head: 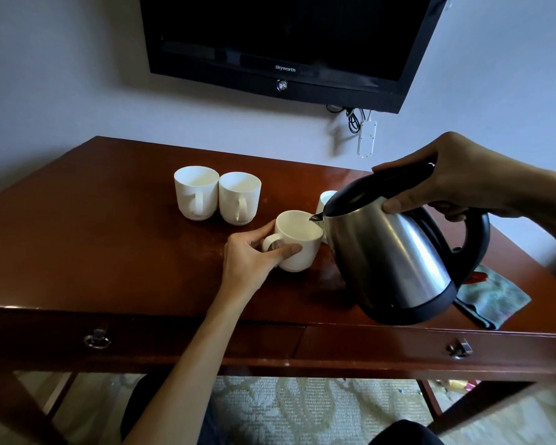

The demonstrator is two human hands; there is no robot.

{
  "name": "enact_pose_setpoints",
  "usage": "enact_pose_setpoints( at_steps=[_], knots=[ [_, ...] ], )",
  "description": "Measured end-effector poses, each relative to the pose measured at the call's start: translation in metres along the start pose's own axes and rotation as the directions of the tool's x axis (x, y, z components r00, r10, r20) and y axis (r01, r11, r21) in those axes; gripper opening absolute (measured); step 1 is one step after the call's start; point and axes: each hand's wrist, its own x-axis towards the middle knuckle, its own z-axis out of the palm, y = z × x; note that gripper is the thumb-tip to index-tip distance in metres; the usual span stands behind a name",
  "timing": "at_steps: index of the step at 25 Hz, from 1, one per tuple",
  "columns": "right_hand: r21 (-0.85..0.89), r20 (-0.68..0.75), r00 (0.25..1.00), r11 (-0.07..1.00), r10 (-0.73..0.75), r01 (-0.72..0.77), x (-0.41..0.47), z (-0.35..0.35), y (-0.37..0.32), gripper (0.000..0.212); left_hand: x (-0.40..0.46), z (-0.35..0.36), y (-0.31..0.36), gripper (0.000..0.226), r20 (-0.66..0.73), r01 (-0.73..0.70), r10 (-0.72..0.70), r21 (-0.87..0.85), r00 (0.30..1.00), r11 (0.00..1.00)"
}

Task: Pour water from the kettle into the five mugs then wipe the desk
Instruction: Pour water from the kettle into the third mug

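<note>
A steel kettle (395,255) is hanging tilted above the desk (93,220), its spout reaching over the rim of a white mug (297,240) standing near the desk's middle. The right hand (453,178), at the kettle's 1 o'clock, is gripping the black handle, fingers curled round it and thumb lying on the lid. The left hand (251,255), at the mug's 8 o'clock, is holding the mug steady, thumb and fingers wrapping its side beside the handle. Whether water is running from the spout cannot be told. Two more white mugs (217,194) are standing side by side, touching, at the held mug's 10 o'clock. Another mug (326,199) is peeking out behind the kettle's lid at 1 o'clock. A folded grey-green cloth (495,298) is lying on the desk at the kettle's 4 o'clock, partly hidden by its base. A dark television (280,40) is hanging on the wall above.
</note>
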Motion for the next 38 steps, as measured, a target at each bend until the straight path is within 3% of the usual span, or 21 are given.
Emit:
enact_pose_setpoints(
  at_steps=[11, 38],
  knots=[
    [-0.027, 0.006, 1.0, 1.0, -0.016, 0.016, 0.0036, 0.0005, -0.0027, 0.054, 0.0005, 0.0002, -0.0006, 0.069, 0.002, 0.029, -0.029, -0.023, 1.0, 0.999],
    [-0.054, 0.033, 0.999, 0.998, -0.038, 0.04, 0.0075, -0.0021, -0.0046, 0.054, 0.0002, -0.0008, -0.001, 0.085, 0.009, 0.042, -0.042, -0.038, 0.999, 0.998]
  ],
)
